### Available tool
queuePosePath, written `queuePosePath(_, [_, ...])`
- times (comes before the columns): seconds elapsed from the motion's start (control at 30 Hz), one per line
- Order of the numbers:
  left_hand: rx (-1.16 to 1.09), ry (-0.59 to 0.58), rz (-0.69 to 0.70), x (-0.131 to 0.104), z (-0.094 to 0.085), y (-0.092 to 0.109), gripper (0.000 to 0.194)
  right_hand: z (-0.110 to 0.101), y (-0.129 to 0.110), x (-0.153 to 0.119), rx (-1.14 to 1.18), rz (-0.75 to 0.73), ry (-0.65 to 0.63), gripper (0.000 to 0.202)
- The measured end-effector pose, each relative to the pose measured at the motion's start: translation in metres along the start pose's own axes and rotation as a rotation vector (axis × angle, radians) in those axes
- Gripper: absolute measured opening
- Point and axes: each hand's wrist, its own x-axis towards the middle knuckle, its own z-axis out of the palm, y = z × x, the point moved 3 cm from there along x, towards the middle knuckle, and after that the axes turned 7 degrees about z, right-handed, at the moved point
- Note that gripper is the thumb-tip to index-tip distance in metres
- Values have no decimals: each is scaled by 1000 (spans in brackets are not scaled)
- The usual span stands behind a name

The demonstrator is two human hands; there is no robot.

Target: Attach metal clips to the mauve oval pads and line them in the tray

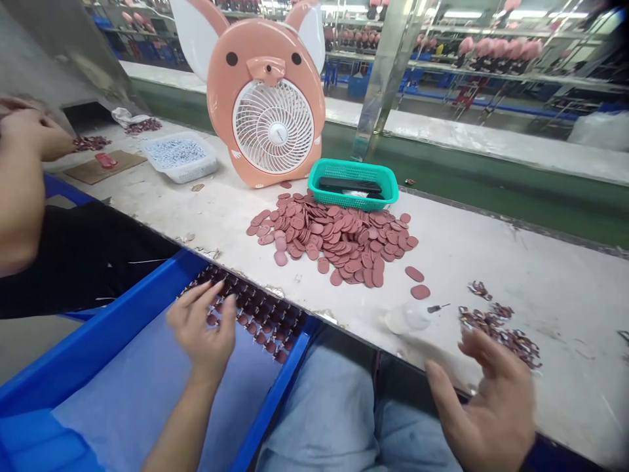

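Note:
Over the blue tray point(122, 314) hangs my left hand point(204, 331), its fingers apart and nothing visible in them. Just beyond its fingertips, rows of small reddish-brown pieces point(260, 321) line the tray's far end, above a pale blue sheet point(147, 387). My right hand point(491, 406) is at the table's front edge, thumb and fingers spread, with no object seen in it. Close to its fingertips lies a heap of small brown pieces with shiny bits point(511, 337). A translucent bottle with a needle tip point(407, 318) lies on its side left of that heap.
A pile of flat oval brown pieces point(339, 242) covers the middle of the table, before a green basket point(354, 196) and a pig-shaped fan point(265, 39). At left are a white tub point(191, 174) and another person's arm point(19, 190). A metal post point(381, 85) stands behind.

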Motion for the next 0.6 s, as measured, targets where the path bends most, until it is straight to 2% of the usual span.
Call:
queuePosePath(0.03, [-7, -26, 62, 12, 5, 17, 44, 6, 2, 4, -55, 71, -89, 72])
queuePosePath(0.07, [-25, -115, 146, 24, 11, 34, 51, 12, 2, 9, -107, 107, -182, 76])
queuePosePath(0.1, [-46, -252, 262, 33, 19, 48, 57, 18, 1, 12, -142, 111, -252, 77])
queuePosePath(0.17, [-131, -419, 361, 44, 27, 65, 60, 27, -2, 17, -158, 91, -346, 66])
queuePosePath(0.23, [-208, -452, 365, 44, 27, 70, 50, 32, -1, 18, -117, 116, -405, 51])
queuePosePath(0.3, [-267, -393, 314, 33, 21, 72, 26, 32, 2, 16, -30, 203, -427, 42])
queuePosePath(0.37, [-337, -312, 218, 16, 14, 80, 11, 28, 2, 10, 158, 300, -420, 38])
queuePosePath(0.43, [-415, -240, 87, -2, 8, 97, 14, 26, -4, 5, 463, 394, -433, 33])
queuePosePath(0.5, [-535, -239, -77, -19, 5, 122, 21, 26, -16, 0, 736, 494, -480, 29])
queuePosePath(0.53, [-651, -258, -211, -26, 5, 134, 20, 27, -22, -1, 806, 548, -515, 28])
queuePosePath(0.6, [-957, -300, -596, -40, 7, 155, 18, 31, -35, -4, 824, 618, -605, 29])
